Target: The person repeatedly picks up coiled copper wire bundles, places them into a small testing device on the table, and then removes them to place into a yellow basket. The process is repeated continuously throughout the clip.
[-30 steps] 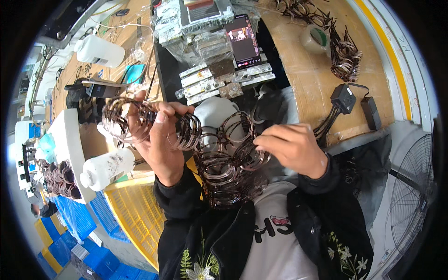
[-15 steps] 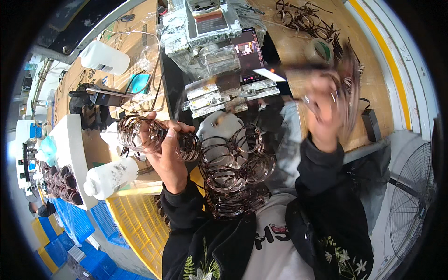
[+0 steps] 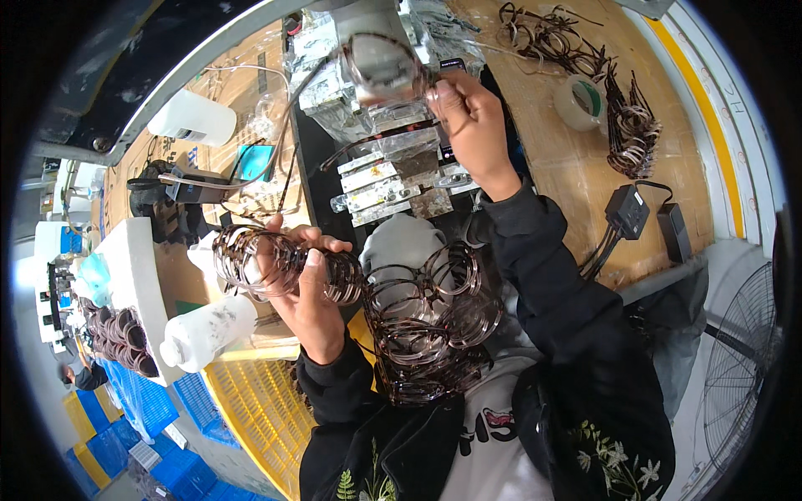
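Note:
My left hand (image 3: pixel 311 288) is closed around a stack of dark brown eyeglass frames (image 3: pixel 251 263), whose rims stick out on both sides of the fingers. Up by the machine (image 3: pixel 317 108), my right hand (image 3: pixel 472 125) pinches a single eyeglass frame (image 3: pixel 386 42) at one end. Its rim stands out to the left of the fingers, slightly blurred, over a pale grey part of the machine. Against my body, between the two forearms, hangs a large bunch of similar eyeglass frames (image 3: pixel 426 342).
On the right of the cardboard-covered bench (image 3: pixel 535 108) lie a tape roll (image 3: pixel 579 102), a bundle of frames (image 3: pixel 632 138), loose brown pieces (image 3: pixel 551 37) and black adapters (image 3: pixel 626 213). White bottles (image 3: pixel 209 332) stand left, above a yellow basket (image 3: pixel 259 392). A fan (image 3: pixel 739 359) is far right.
My right hand has swung from the bench's right side, by the bundle of frames, up and left to the machine, with one eyeglass frame in it. My left hand stays nearly in place.

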A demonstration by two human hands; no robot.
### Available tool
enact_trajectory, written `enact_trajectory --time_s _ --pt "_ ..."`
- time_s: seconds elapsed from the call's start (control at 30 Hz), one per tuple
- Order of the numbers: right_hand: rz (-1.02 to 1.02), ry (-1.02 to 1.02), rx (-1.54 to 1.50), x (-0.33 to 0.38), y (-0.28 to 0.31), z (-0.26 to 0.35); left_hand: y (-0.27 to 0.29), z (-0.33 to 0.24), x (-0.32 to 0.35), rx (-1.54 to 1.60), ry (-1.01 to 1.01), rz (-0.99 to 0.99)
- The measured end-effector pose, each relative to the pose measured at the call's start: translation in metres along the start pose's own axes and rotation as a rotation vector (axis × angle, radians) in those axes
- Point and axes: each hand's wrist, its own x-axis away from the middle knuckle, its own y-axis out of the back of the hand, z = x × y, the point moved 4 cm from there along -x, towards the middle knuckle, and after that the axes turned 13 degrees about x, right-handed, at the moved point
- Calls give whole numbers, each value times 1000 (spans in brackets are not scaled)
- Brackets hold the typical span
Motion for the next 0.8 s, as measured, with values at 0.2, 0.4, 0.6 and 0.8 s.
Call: enact_trajectory --time_s 0.2,0.4,0.6,0.8 --pt "-36 -20 47 5 2 -2 -8 5 -2 -17 26 12" --pt "21 -126 -176 14 12 11 -15 1 -5 -36 -6 6" --pt "125 158 -160 31 30 57 -31 -7 -8 -99 -60 78" --pt "107 178 -823 45 42 84 -49 -20 6 -127 -81 155"
